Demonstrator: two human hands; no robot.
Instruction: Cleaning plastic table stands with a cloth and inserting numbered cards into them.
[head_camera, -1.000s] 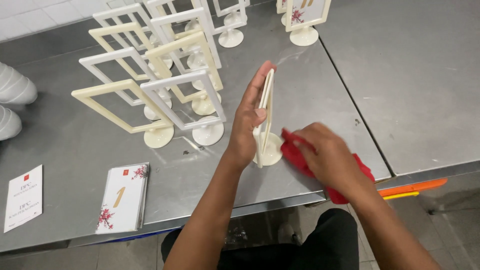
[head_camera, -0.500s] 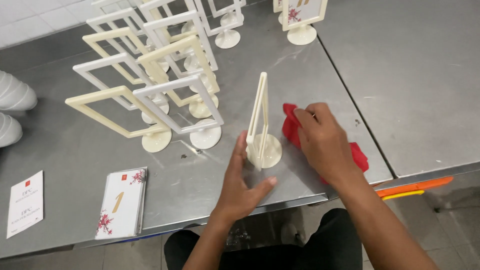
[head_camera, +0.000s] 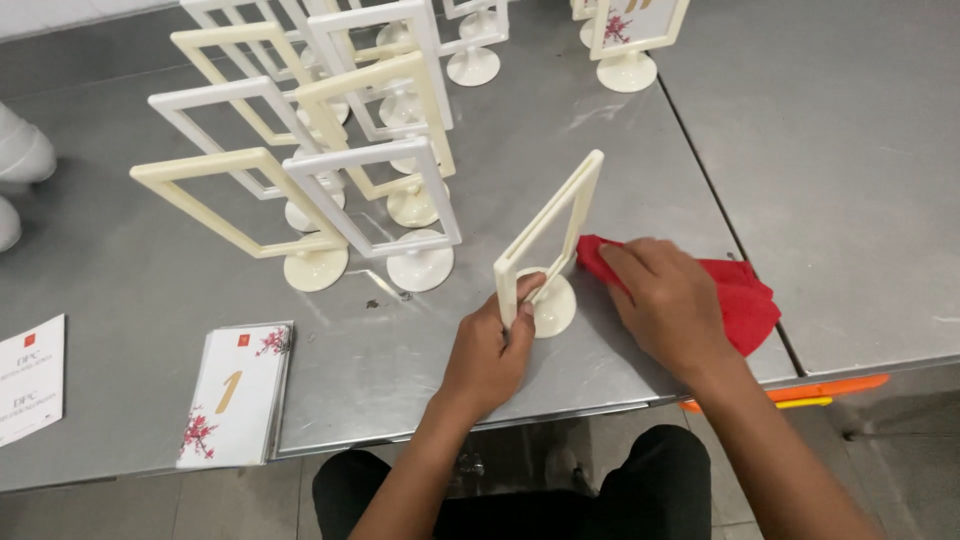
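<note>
Left hand (head_camera: 490, 350) pinches your cream frame stand (head_camera: 548, 240) low at its edge, just left of the red cloth (head_camera: 735, 295); right hand (head_camera: 665, 300) lies flat, open, on that cloth; stand likely light, stiff, tippy; grip near the round base.

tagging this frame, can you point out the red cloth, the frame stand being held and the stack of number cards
red cloth (head_camera: 742, 298), head view, bare fold right of the hand
cream frame stand (head_camera: 581, 186), head view, upper right edge of frame
stack of number cards (head_camera: 236, 393), head view, middle of top card

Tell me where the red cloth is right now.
In the head view, the red cloth lies on the steel table near its front edge, under the right hand, just right of the cream frame stand.
</note>
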